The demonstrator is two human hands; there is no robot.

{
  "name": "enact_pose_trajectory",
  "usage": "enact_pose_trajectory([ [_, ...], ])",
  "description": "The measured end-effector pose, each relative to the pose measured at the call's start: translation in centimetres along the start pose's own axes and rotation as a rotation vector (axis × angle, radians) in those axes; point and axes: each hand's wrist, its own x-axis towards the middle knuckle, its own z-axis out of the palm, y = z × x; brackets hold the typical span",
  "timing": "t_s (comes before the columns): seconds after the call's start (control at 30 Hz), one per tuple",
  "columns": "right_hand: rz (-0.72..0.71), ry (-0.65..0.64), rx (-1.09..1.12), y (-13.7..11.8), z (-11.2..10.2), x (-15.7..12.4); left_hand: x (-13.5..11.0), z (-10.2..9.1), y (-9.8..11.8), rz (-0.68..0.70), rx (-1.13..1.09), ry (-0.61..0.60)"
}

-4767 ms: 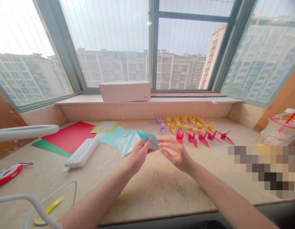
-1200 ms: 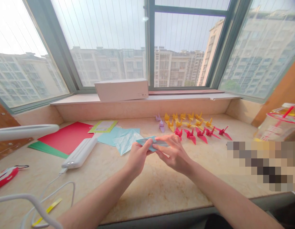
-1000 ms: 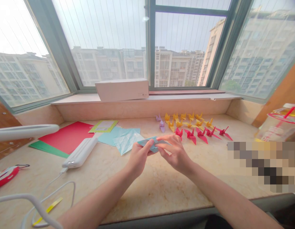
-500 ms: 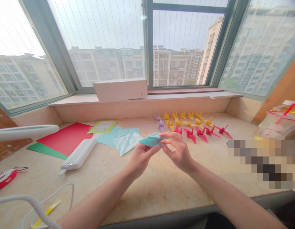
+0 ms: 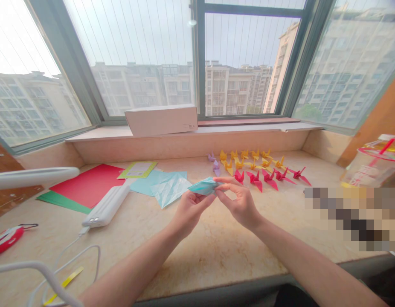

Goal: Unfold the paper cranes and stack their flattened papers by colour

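Note:
A partly folded light blue paper piece (image 5: 203, 186) is held just above the marble counter (image 5: 197, 243) between both hands. My left hand (image 5: 188, 210) pinches its near left side with thumb and fingers. My right hand (image 5: 238, 201) pinches its right end, fingers curled on the fold. Behind them lie flat light blue sheets (image 5: 165, 185). Beyond my right hand stand rows of folded cranes: red ones (image 5: 268, 178), yellow ones (image 5: 248, 158) and two purple ones (image 5: 214, 163).
Red paper (image 5: 90, 184) over green paper (image 5: 61, 201) lies at the left, with a white power bank (image 5: 106, 205) and its cable (image 5: 76, 256). A white box (image 5: 161, 120) sits on the sill. A plastic cup with a straw (image 5: 375, 167) stands far right.
The blue piece has been turned and squeezed between both hands, from a flat pointed shape to a puffier folded form. My hands stayed in about the same place.

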Motion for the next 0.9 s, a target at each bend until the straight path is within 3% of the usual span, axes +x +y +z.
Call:
enact_pose_trajectory([
  [0.1, 0.021, -0.002, 0.024, 0.1, 0.0, 0.0, 0.0, 0.2, 0.3, 0.003, 0.041, 0.018],
  [0.4, -0.021, -0.064, -0.014, 0.2, 0.1, 0.0, 0.0, 0.4, 0.0, -0.05, -0.112, 0.143],
  [0.6, 0.01, 0.056, 0.019, 0.8, 0.3, 0.1, 0.3, 0.2, 0.0, -0.03, -0.006, 0.134],
  [0.9, 0.006, 0.012, -0.014, 0.8, 0.5, 0.1, 0.2, 0.2, 0.4, -0.006, 0.091, 0.115],
])
